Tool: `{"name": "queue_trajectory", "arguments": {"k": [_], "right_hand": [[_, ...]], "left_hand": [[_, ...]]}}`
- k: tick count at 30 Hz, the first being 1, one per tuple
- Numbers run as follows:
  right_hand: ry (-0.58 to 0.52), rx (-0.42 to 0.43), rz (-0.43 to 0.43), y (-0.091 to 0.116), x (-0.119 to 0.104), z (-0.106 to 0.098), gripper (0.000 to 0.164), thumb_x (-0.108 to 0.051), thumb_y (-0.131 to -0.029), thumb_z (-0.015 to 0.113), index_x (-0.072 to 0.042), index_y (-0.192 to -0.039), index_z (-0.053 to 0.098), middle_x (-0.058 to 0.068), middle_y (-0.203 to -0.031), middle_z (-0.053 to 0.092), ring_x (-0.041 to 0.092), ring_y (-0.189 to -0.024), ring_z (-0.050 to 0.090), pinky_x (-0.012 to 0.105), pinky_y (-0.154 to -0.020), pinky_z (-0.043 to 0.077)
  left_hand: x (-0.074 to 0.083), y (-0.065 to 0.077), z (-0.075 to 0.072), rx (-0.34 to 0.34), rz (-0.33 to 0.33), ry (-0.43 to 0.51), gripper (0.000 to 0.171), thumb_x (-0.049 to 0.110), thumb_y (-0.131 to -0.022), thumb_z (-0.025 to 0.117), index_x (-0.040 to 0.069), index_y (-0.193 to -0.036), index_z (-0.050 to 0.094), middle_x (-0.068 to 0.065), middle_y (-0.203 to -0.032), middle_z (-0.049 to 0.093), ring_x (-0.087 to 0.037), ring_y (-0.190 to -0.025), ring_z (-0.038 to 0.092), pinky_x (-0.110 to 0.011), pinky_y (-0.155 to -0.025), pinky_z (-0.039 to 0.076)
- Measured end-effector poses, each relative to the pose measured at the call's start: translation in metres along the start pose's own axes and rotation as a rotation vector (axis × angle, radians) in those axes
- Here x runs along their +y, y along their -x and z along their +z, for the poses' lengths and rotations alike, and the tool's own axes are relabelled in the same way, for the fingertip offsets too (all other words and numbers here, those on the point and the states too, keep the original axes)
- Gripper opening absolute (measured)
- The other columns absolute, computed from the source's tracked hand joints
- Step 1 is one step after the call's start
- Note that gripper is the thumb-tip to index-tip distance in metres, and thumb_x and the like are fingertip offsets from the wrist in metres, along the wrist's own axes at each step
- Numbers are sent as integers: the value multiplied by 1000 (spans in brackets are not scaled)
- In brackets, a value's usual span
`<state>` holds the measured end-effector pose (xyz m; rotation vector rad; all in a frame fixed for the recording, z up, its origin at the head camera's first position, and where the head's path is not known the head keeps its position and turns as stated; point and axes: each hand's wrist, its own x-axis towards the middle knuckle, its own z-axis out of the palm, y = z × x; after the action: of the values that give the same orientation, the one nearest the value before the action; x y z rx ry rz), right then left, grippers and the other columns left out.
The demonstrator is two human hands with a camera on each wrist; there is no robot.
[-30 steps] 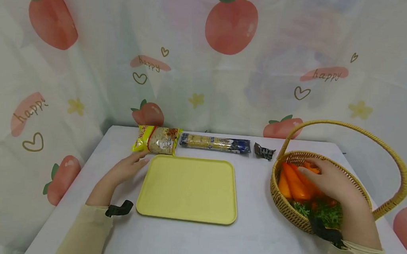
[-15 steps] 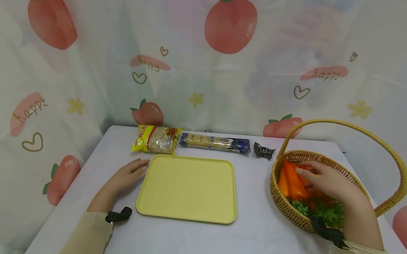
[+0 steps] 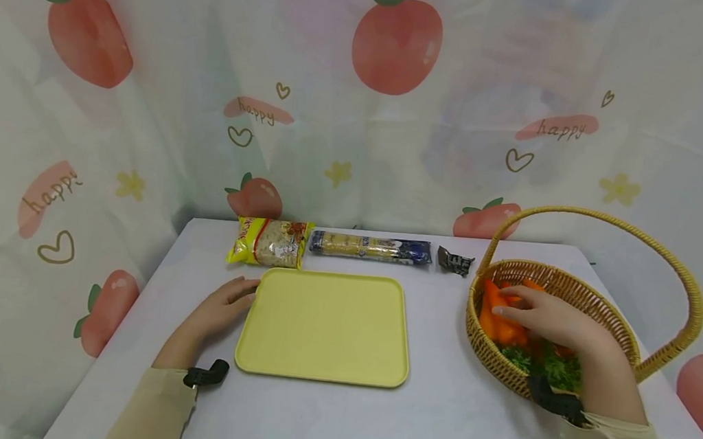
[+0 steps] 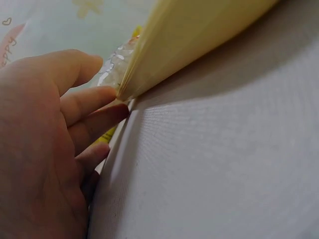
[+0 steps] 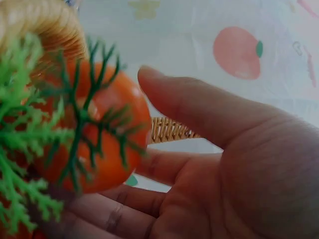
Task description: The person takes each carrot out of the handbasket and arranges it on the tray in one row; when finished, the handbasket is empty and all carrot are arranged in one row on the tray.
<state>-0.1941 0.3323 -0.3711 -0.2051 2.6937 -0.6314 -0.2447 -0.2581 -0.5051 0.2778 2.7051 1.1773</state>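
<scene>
My left hand (image 3: 218,312) lies at the left side of a yellow tray (image 3: 326,328), fingertips right at its edge. In the left wrist view the fingers of my left hand (image 4: 45,124) are loosely spread beside the tray's rim (image 4: 164,55). My right hand (image 3: 557,322) reaches palm down into a wicker basket (image 3: 491,365), over several orange carrots (image 3: 493,313) with green tops (image 3: 553,370). In the right wrist view a carrot's thick end (image 5: 114,129) hides some fingertips of my right hand (image 5: 214,164); the thumb stands extended beside it.
Behind the tray lie a yellow bag (image 3: 278,243) with a clear window, a long blue-ended pack of noodles (image 3: 368,247) and a small dark packet (image 3: 455,262). The basket's tall handle (image 3: 689,294) arches over its right side. A printed cloth (image 3: 388,146) hangs behind the white table (image 3: 311,423).
My right hand has moved left inside the basket, over the carrots, which have shifted slightly left. My left hand has drawn back a little from the yellow bag to the tray's edge.
</scene>
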Motion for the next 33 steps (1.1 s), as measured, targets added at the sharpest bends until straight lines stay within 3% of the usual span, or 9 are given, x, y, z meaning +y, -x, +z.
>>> {"name": "queue_trajectory", "arguments": {"k": [4,7,12,22,33], "right_hand": [[-109,-44,0,-4,8,3,85,-55,-93,60,-3,-153,30,32,-148,38,36,-115,56,39,-82,54],[-194,-72,-3,-6,12,4,87,-50,-92,64,-2,-154,25,34,-147,38,29,-111,61,32,-78,55],[-255,-86,-14,-6,12,4,86,-45,-92,67,-1,-154,26,36,-144,40,27,-108,64,34,-80,57],[-216,-70,-20,-6,8,4,84,-46,-91,67,-7,-155,28,33,-142,45,24,-104,61,31,-76,53],[-307,-75,-41,-4,8,3,82,-38,-93,67,-10,-156,24,32,-137,45,26,-100,59,35,-77,54]], "left_hand": [[1,1,1,2,-6,-17,55,46,-102,49,18,-149,46,-18,-160,30,-40,-151,16,-64,-119,15],[2,1,1,6,0,-21,54,45,-102,50,18,-148,46,-18,-159,31,-41,-151,17,-64,-119,15],[1,1,0,9,2,-25,54,44,-102,50,18,-148,46,-19,-160,30,-42,-151,17,-65,-119,15],[1,0,1,6,-22,-32,53,45,-102,50,21,-149,45,-17,-161,29,-40,-151,17,-65,-119,15],[3,1,1,11,-11,-34,52,42,-102,51,19,-149,46,-17,-160,31,-41,-151,17,-64,-119,16]]}}
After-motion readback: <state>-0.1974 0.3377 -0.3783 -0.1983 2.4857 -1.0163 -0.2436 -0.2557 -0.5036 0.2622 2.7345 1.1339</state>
